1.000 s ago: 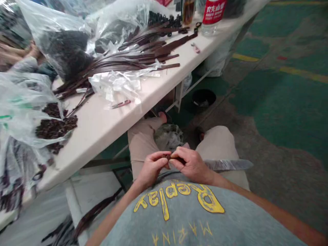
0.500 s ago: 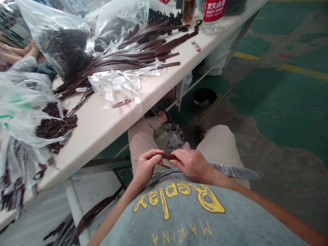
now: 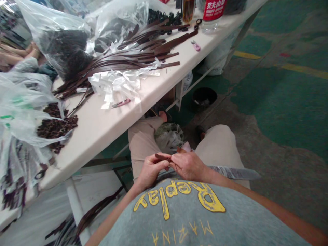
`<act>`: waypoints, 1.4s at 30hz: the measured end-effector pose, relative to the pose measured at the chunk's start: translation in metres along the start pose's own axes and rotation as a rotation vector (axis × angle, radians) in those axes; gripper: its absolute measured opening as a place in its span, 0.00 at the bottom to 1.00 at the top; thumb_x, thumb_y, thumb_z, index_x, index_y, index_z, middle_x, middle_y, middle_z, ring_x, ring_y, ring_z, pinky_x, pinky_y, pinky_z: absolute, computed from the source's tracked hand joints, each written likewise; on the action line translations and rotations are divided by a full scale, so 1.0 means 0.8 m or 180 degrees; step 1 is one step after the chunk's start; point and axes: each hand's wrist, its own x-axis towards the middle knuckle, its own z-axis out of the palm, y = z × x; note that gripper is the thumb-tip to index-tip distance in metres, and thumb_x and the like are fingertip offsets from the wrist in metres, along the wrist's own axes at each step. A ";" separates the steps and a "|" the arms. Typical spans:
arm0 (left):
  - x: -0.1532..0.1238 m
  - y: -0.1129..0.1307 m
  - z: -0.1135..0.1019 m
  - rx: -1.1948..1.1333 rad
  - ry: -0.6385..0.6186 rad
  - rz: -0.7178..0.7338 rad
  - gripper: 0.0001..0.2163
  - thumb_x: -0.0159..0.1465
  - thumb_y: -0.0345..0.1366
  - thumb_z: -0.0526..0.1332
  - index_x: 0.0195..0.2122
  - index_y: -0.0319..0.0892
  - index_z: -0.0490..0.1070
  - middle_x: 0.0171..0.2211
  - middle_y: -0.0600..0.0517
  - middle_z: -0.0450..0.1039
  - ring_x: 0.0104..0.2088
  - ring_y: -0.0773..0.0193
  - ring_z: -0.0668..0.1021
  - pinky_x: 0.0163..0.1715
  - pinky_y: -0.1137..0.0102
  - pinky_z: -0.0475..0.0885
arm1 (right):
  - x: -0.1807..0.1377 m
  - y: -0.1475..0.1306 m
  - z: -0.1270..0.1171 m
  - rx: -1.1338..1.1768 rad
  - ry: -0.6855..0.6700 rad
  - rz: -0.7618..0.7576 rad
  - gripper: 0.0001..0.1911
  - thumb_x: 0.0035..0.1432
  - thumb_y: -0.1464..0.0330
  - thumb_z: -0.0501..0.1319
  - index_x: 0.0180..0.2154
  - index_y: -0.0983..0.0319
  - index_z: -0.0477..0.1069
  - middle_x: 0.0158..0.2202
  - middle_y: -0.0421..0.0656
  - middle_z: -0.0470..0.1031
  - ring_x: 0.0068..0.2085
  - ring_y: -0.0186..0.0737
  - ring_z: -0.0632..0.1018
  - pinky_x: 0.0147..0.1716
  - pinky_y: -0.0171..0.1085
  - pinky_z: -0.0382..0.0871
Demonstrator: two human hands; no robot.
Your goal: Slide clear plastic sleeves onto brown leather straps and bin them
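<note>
Item: one narrow brown strip (image 3: 162, 157), over the lap, in front of the wearer's waist. Left hand (image 3: 151, 168): thumb and fingers pinched on the strip, its loose end jutting above them. Right hand (image 3: 189, 165): closed on the same piece, fingertips nearly meeting the left's; a brown bit shows past its knuckles, whether the same strip cannot be told.

Change: half a second ago the hands stood farther apart, the strip stretched between them; now they are drawn together and one end points up past the left thumb. Judged from this, the fingers are working at one short stretch of the strip.

Garment: grey shirt (image 3: 151, 218), yellow lettering, upside down in view, "Replay"; smaller line apparently "MARINA".

On the white table (image 3: 94, 130), well apart from the hands: snips (image 3: 121, 103), pink-handled, near the edge; white film scraps (image 3: 116, 85), just beside; long brown strips (image 3: 143, 56), heaped; curled brown pieces (image 3: 57, 128), in the mouth of a clear bag (image 3: 28, 90) with green print, illegible.

Far end: water bottle (image 3: 210, 27), red label (image 3: 214, 9), white characters 农夫山, the next partly turned away; Latin line below, blurred, seemingly "NONGFU SPRING".
</note>
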 end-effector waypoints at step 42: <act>0.007 -0.022 -0.007 0.0358 -0.0188 0.0226 0.13 0.50 0.41 0.73 0.35 0.41 0.82 0.29 0.51 0.74 0.30 0.64 0.72 0.33 0.71 0.67 | -0.017 0.005 0.002 0.0750 -0.1122 0.0912 0.15 0.68 0.63 0.51 0.36 0.64 0.73 0.33 0.47 0.80 0.33 0.38 0.79 0.29 0.33 0.64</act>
